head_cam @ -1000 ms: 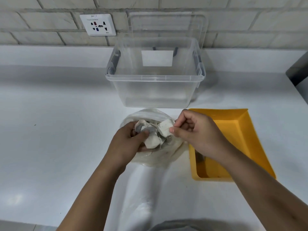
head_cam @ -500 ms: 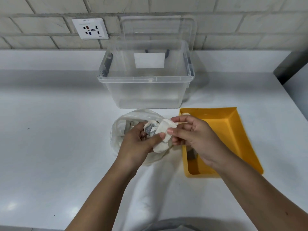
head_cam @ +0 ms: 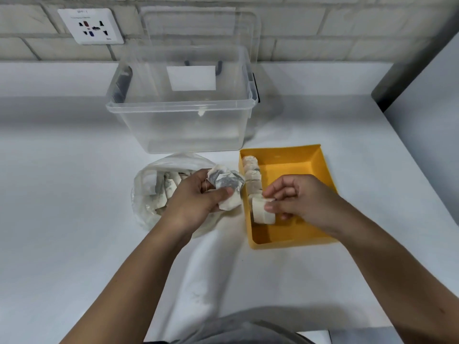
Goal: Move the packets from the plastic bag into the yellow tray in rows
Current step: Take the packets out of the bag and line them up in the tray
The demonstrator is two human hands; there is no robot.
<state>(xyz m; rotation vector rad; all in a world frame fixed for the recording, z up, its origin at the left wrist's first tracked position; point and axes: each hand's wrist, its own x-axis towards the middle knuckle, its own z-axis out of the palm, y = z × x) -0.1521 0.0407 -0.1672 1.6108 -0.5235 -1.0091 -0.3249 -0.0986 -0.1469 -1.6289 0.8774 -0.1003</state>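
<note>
**One packet at the tray, a bunch in the other hand**

Your R hand is inside the tray, near its L wall. Thumb and fingertips pinch one packet by its top edge. The packet stands upright w/ its lower end at or near the tray floor; can't tell if it touches. It sits at the near end of a row of others lined along that L wall, running to the far corner.

Your L hand is over the bag, just L of the tray. Thumb and fingers grip a bunch of packets, w/ a thin string showing by the fingers. The bunch sticks out toward the tray's L rim; can't tell if it touches. More packets lie in the bag, partly under that hand.

Bag and tray sit side by side on the white counter. A clear box stands just behind them, and there's a socket on the wall.
</note>
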